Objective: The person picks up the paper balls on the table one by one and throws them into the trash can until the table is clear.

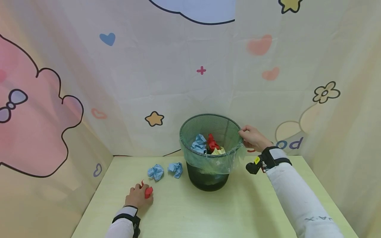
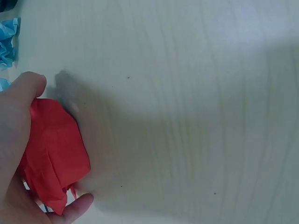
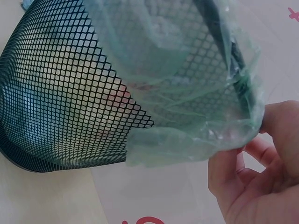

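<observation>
My left hand (image 1: pixel 138 195) grips a crumpled ball of red paper (image 2: pixel 56 149) low over the table, left of the bin. Thumb and fingers curl round its sides in the left wrist view. With my right hand (image 1: pixel 254 137) I pinch the right rim of a black mesh trash bin (image 1: pixel 208 181), thumb and fingers on the green plastic liner (image 3: pixel 187 140) folded over it. The bin stands upright on the table. Inside it lie crumpled blue paper (image 1: pixel 198 144), red paper (image 1: pixel 212 142) and pale yellow paper (image 1: pixel 219 151).
Two crumpled blue paper balls, the left one (image 1: pixel 155 172) and the right one (image 1: pixel 175 169), lie on the pale wooden table (image 1: pixel 190 218) between my left hand and the bin. A printed curtain (image 1: pixel 166 72) hangs close behind the bin and along both sides.
</observation>
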`<state>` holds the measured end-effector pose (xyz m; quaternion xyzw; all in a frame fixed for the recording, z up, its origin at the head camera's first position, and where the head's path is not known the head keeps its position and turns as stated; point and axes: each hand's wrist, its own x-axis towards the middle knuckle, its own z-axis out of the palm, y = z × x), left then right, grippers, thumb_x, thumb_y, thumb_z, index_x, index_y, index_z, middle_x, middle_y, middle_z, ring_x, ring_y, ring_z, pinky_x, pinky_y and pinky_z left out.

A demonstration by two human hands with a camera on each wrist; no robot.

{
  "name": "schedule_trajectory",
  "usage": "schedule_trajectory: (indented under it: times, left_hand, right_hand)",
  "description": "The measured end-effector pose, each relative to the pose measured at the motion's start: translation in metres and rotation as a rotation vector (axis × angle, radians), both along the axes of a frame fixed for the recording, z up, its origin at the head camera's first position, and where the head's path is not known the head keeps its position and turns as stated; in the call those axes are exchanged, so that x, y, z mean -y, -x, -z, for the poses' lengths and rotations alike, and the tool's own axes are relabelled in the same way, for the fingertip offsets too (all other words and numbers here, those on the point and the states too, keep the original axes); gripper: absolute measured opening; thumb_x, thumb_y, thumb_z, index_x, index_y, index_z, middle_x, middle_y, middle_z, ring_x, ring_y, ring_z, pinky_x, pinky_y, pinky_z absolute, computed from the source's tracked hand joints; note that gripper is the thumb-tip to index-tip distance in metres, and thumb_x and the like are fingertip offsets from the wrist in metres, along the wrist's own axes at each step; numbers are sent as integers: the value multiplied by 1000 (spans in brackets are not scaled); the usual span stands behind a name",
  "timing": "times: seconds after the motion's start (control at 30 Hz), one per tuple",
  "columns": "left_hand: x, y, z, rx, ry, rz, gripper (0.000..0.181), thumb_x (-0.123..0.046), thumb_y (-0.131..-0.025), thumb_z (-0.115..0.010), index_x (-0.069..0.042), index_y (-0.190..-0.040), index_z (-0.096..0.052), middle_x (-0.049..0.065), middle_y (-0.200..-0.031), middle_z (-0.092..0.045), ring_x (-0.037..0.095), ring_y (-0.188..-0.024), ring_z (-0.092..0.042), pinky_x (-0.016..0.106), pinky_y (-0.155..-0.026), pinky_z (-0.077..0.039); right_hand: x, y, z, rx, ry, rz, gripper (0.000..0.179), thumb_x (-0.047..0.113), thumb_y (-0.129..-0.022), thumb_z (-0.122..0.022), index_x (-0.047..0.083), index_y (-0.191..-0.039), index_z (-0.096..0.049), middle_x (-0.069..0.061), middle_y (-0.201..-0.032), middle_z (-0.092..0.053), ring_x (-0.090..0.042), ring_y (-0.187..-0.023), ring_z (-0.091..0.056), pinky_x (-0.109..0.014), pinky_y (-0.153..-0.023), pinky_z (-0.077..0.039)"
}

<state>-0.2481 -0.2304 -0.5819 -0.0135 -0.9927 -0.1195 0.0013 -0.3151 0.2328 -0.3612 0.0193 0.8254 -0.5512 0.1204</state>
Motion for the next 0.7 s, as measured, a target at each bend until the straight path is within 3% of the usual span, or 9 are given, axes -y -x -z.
schedule_trajectory:
  times: [0.33, 0.7]
  left_hand:
    - [-3, -6, -2, -118, 31, 43, 39, -24, -75, -68, -7, -109, -59, 15, -91, -53, 31, -76, -52, 45, -53, -49]
    - [0, 2, -9, -90, 53, 69, 26, -20, -76, -72, -9, -97, -62, 6, -74, -54, 22, -62, -51, 35, -47, -42]
  right_hand:
    - [0, 1, 0, 6, -4, -2, 14, 18, -97, -36, 6, -104, -36, -7, -87, -34, -15, -65, -39, -25, -58, -37]
    - [0, 1, 0, 3, -17, -3, 16, 19, -98, -36, 5, -106, -36, -7, -87, -34, -14, -65, -39, -25, -58, -37]
